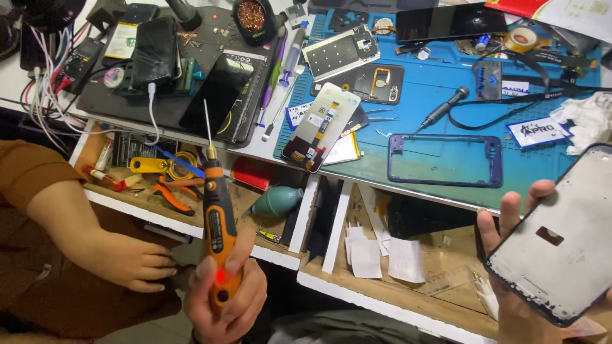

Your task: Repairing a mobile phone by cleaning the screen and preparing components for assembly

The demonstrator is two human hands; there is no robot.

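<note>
I see my right hand [519, 280] clasping a phone back frame [561, 236] by its left edge, fingers curled over the rim, out past the blue mat's [446, 102] front right corner. My left hand [226, 299] is wrapped tight round an orange electric screwdriver [218, 223], bit upward, before the open drawer [191, 191].

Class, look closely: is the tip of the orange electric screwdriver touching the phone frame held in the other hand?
Apart. The head view shows the orange electric screwdriver upright in the left hand, far from the phone frame in the right hand.
</note>
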